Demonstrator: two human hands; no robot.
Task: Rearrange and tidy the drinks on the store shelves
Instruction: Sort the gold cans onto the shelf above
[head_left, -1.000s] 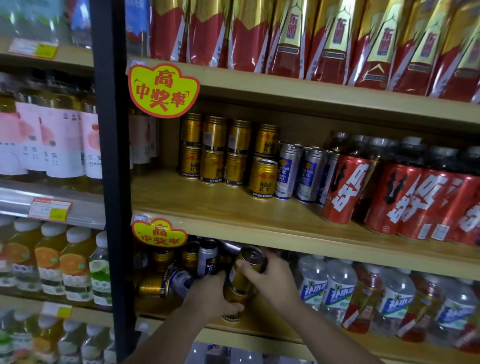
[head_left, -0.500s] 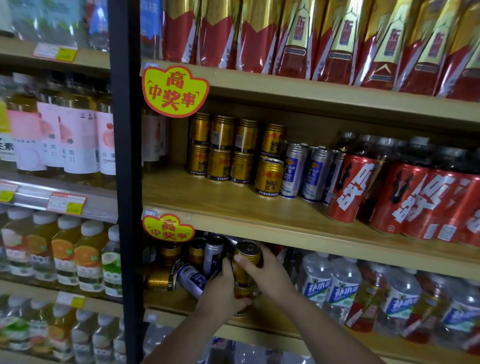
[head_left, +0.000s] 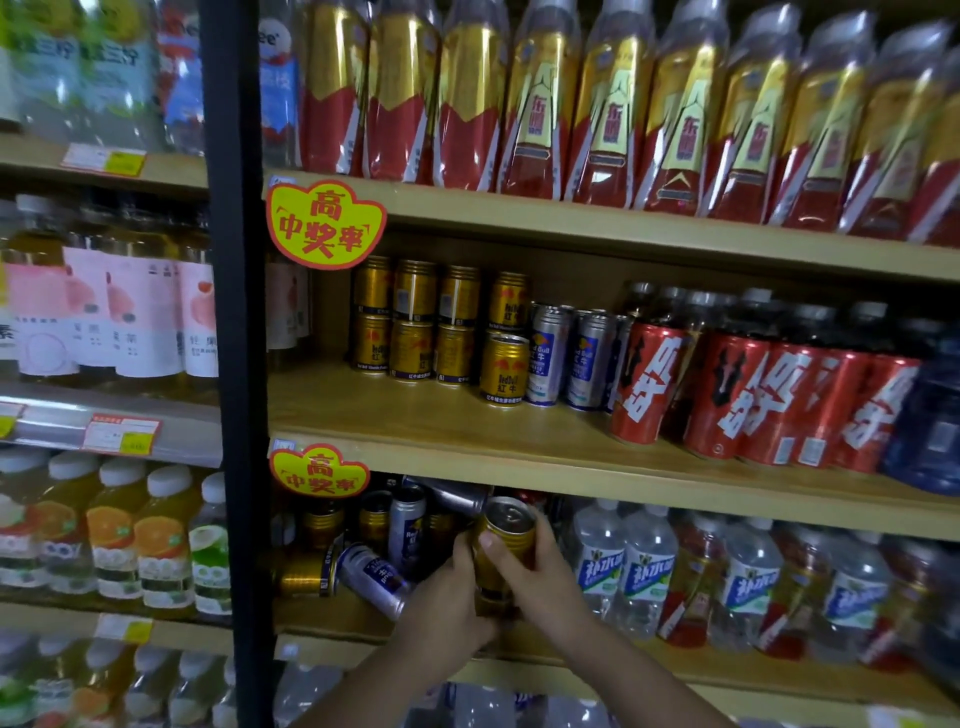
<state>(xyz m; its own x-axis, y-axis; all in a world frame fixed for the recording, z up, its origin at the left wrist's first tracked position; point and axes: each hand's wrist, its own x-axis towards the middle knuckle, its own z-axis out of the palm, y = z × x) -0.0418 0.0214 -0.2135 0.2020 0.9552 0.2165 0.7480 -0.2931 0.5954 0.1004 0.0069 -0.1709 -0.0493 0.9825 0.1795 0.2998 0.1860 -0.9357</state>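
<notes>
On the lower wooden shelf (head_left: 597, 654) my right hand (head_left: 540, 577) grips a gold can (head_left: 506, 532), its top tilted toward me. A second gold can sits stacked under it, and my left hand (head_left: 447, 608) grips that stack from the left side. Around them lie jumbled cans: a silver-blue can (head_left: 374, 577) and a gold can (head_left: 304, 574) on their sides, others upright behind. On the middle shelf (head_left: 415, 415) gold cans (head_left: 410, 322) stand stacked two high, next to silver-blue cans (head_left: 571, 358).
Red cans (head_left: 753, 395) fill the middle shelf's right side. Clear water bottles (head_left: 639, 571) stand right of my hands. Red-gold bottles (head_left: 613, 104) line the top shelf. A black post (head_left: 234, 364) divides off juice bottles (head_left: 119, 530) at left. Yellow promo tags (head_left: 324, 223) hang on shelf edges.
Both hands with the stacked gold cans have stayed on the lower shelf, lifting slightly. The view has shifted a little to the left.
</notes>
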